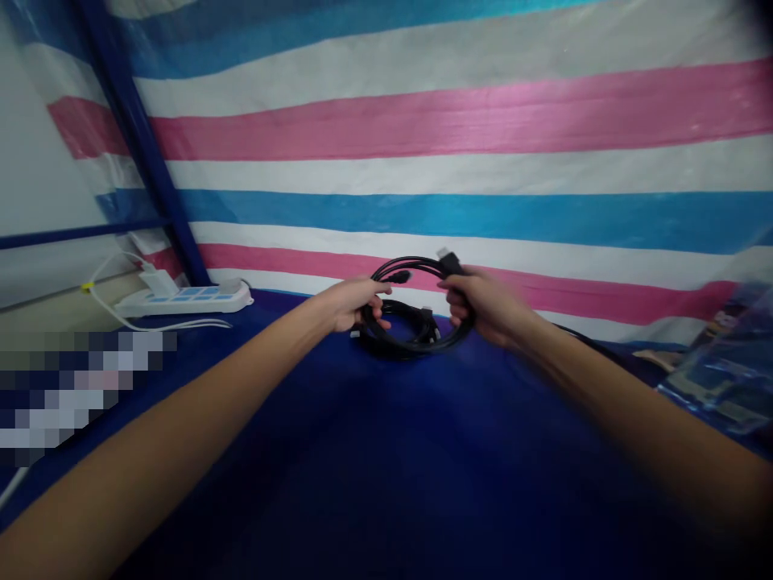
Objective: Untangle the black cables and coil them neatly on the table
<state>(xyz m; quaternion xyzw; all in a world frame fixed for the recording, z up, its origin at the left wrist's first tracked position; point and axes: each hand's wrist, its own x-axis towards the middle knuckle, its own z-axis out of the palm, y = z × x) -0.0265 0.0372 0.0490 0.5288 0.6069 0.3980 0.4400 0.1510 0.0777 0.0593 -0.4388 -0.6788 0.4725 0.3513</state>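
Note:
A black cable (416, 348) is wound into a loose coil and held up between both hands. My left hand (357, 304) is closed around the coil's left side, beside a black plug (399, 277). Closed on its right side is my right hand (474, 304), slightly blurred, with another black connector (448, 262) with a light tip sticking up above the fingers. Behind and below the held coil, more coiled black cable (427, 314) with connectors lies on the dark blue surface (386, 451); the held coil partly hides it.
At the left, a white power strip (181, 300) holds a white plug (159, 281) with a white cord. Clear plastic packaging (725, 370) lies at the far right. A striped sheet (423, 173) hangs behind, beside a blue post (142, 145).

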